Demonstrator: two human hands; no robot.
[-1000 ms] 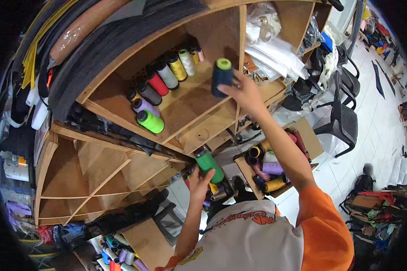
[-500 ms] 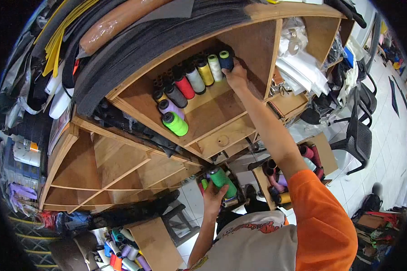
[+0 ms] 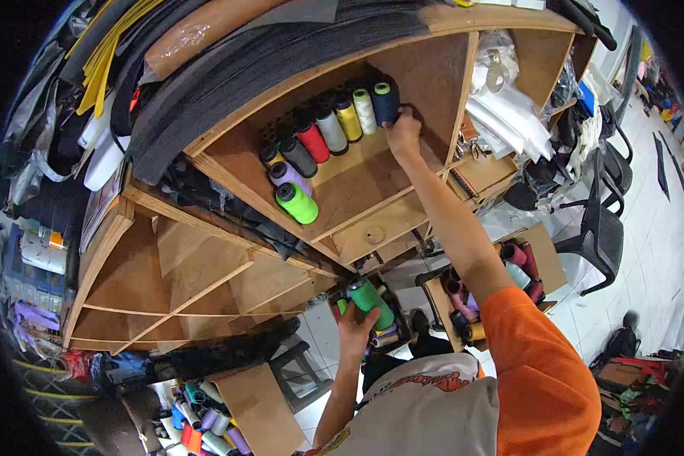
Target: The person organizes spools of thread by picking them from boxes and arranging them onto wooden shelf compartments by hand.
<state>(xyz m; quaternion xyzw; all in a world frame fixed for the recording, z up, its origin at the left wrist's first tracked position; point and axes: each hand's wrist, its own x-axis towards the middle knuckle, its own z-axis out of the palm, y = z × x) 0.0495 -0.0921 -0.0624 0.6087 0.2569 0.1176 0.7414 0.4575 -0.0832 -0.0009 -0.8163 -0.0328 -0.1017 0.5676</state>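
Note:
In my left hand [image 3: 355, 327] is a green thread spool [image 3: 372, 302], gripped around its lower part and tilted, above a box of spools. My right hand [image 3: 404, 135] reaches into the wooden shelf [image 3: 372, 178], its fingers closed at the lower side of a dark blue thread spool [image 3: 386, 102]. That spool stands at the right end of a row. Beside it are a white spool [image 3: 363, 112], a yellow spool [image 3: 347, 121], a grey-white spool [image 3: 330, 131] and a red spool [image 3: 312, 142]. A purple spool [image 3: 289, 177] and a neon green spool [image 3: 296, 203] are nearer the front left.
Below are a box of spools [image 3: 391, 346], another carton [image 3: 541, 254] at right, and a carton [image 3: 254, 414] with several spools at lower left. A wooden rack [image 3: 159, 308] stands left, a stool [image 3: 304, 376] below it. Rolled material [image 3: 243, 83] lies on top. Black chairs [image 3: 600, 235] stand right.
My right hand has shifted slightly down and right along the dark blue spool, showing more of its body. The left hand still holds the green spool, nearly in place.

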